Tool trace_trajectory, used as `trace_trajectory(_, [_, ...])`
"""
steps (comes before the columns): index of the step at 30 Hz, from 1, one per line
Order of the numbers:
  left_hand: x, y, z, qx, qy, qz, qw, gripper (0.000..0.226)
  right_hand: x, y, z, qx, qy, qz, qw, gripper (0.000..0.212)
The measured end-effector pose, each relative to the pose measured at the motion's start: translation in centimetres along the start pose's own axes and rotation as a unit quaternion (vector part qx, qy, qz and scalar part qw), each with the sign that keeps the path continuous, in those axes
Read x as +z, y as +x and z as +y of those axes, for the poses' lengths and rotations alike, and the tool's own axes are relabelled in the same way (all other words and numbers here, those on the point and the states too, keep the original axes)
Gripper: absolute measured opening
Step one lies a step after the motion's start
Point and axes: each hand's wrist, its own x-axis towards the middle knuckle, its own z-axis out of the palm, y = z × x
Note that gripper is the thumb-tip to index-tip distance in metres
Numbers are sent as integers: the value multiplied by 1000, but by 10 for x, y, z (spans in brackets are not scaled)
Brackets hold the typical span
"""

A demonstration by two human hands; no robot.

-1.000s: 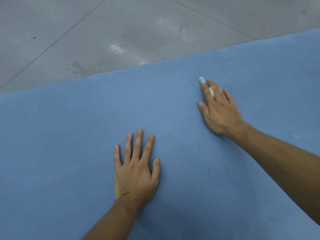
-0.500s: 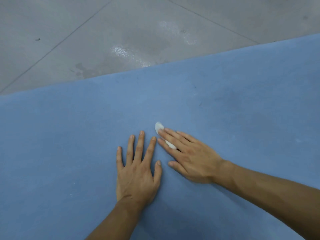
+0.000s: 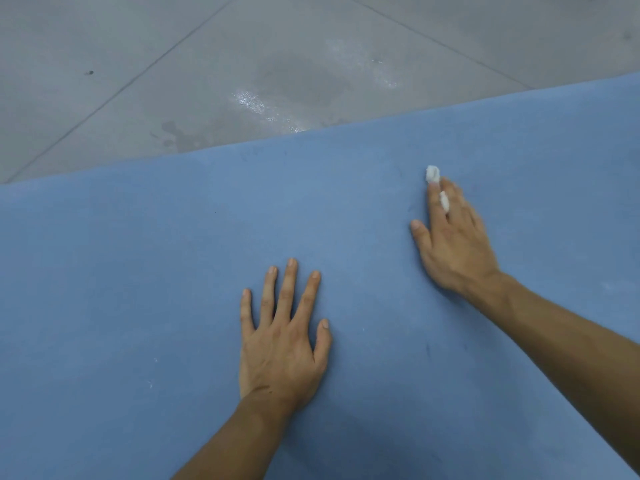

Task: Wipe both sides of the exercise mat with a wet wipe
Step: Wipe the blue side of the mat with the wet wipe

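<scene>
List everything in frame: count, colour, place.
blue foam exercise mat: one, blue, flat on the floor, fills the lower part of the view
white wet wipe: one, white, on the mat under the right fingers, showing past the fingertips
grey tiled floor: one, grey, beyond the mat's far edge
wet patch: one, shiny, on the floor near the mat's edge
left hand: one, flat on the mat, fingers spread
right hand: one, presses the wipe onto the mat

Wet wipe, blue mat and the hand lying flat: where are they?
wet wipe (image 3: 432, 174), head view, white wad beyond the fingertips.
exercise mat (image 3: 138, 271), head view, bare blue surface left of the hands.
left hand (image 3: 282, 355), head view, back of the hand.
</scene>
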Motion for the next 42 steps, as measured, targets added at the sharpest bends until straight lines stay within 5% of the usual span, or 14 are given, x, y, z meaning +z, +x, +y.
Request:
trace_trajectory(6, [0, 1, 0, 1, 1, 0, 1000, 67, 12, -42, -44, -194, -22, -30, 980, 73])
trace_trajectory(12, [0, 1, 1, 0, 2, -6, 1000, 67, 7, -79, -36, -395, -71, -89, 911, 68])
trace_trajectory(17, [0, 0, 0, 0, -1, -5, 1000, 67, -12, -25, 14, -169, -55, -62, 982, 70])
trace_trajectory(24, [1, 0, 0, 1, 0, -5, 1000, 68, -5, 28, -18, 40, 10, -19, 999, 78])
trace_trajectory(26, [1, 0, 0, 0, -1, -6, 1000, 68, -1, 29, -43, 21, 27, -31, 999, 80])
trace_trajectory(31, [1, 2, 0, -3, 3, -11, 1000, 66, 8, -1, -107, -238, 2, -100, 966, 75])
trace_trajectory(34, [2, 1, 0, -2, 7, -10, 1000, 65, 12, -10, -99, -310, -18, -95, 946, 69])
trace_trajectory(36, [2, 0, 0, -2, 4, -7, 1000, 64, 10, 6, -71, -259, -17, -49, 965, 64])
trace_trajectory(40, [2, 1, 0, -2, 13, -8, 1000, 65, -5, 36, -23, -15, 21, 29, 999, 60])
trace_trajectory(42, [2, 1, 0, 0, 13, -6, 1000, 65, -2, 34, -21, 12, 5, 44, 999, 59])
